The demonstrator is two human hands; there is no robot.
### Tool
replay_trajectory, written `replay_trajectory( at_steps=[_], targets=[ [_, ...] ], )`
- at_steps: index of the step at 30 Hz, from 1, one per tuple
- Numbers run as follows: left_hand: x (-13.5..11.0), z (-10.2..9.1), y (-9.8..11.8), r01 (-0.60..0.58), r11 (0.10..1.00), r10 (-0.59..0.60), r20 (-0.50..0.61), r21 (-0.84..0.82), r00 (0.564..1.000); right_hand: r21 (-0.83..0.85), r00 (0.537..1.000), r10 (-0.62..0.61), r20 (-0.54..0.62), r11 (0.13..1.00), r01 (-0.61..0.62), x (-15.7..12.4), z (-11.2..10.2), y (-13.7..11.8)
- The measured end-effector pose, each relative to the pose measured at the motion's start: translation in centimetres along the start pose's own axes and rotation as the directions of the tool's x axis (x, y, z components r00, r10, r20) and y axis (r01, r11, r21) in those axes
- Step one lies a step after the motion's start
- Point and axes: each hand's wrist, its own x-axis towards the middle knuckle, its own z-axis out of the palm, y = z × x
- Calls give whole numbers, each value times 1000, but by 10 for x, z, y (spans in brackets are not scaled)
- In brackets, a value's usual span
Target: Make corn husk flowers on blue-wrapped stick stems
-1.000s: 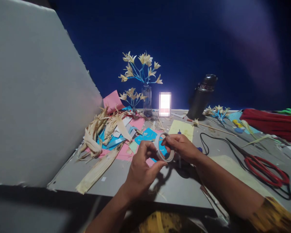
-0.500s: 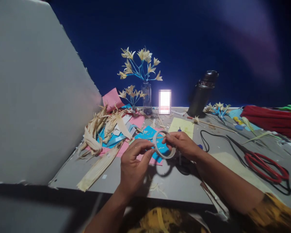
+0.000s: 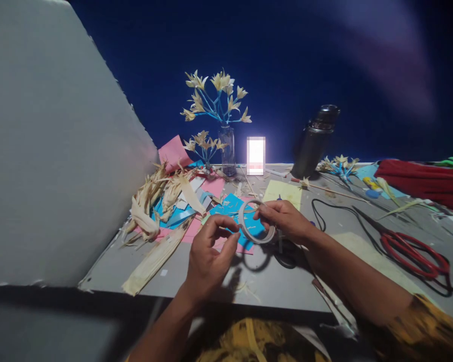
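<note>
While a dark blue wall (image 3: pixel 136 50) fills the top of the frame, a big grey board (image 3: pixel 49 151) stands at the left. Below them is a grey table (image 3: pixel 279 291) with lots of things on it. A red cloth (image 3: pixel 419 183) lies at the right edge, and a dark flask (image 3: pixel 314 143) stands right of the middle, near the wall. Dry husks (image 3: pixel 141 213) are heaped at the middle left. Scissors (image 3: pixel 385 240) with red handles lie at the lower right. Pale flowers (image 3: pixel 222 82) rise from a glass bottle (image 3: pixel 227 151) in the upper middle.

Just below the center, the right hand (image 3: pixel 287 221) pinches the right side of a tape roll (image 3: pixel 240 221). The roll is up off the table, in front of a blue paper (image 3: pixel 230 202). A second ago, the left hand (image 3: pixel 211 251) was around the roll's left side. Now it has slid left, with thumb and first finger almost meeting just beside the rim. I can't tell if they pinch a bit of tape. So the right hand seems to carry the roll alone.
</note>
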Motion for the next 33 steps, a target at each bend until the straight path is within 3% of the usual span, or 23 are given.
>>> replay_trajectory(
  at_steps=[8, 15, 21, 28, 33],
  targets=[
    [5, -3, 2, -60, 995, 56, 46, 86, 997, -3, 1000, 27, 14, 1000, -27, -1, 1, -2],
    [-3, -2, -2, -22, 998, 20, -35, -61, 999, 101, 998, 42, -54, 994, -36, 3, -5, 4],
    [-3, -4, -1, 115, 970, -111, 33, -213, 993, 32, 997, 58, -49, 998, -56, 2, -3, 1],
    [-7, -4, -3, 74, 986, -83, -52, -152, 995, -145, 992, -47, -121, 989, 29, 1, -3, -1],
    [-3, -6, -4, -8, 1000, 9, 14, -21, 1000, -219, 983, -89, -159, 974, 53, 1, -3, -2]
  ],
)
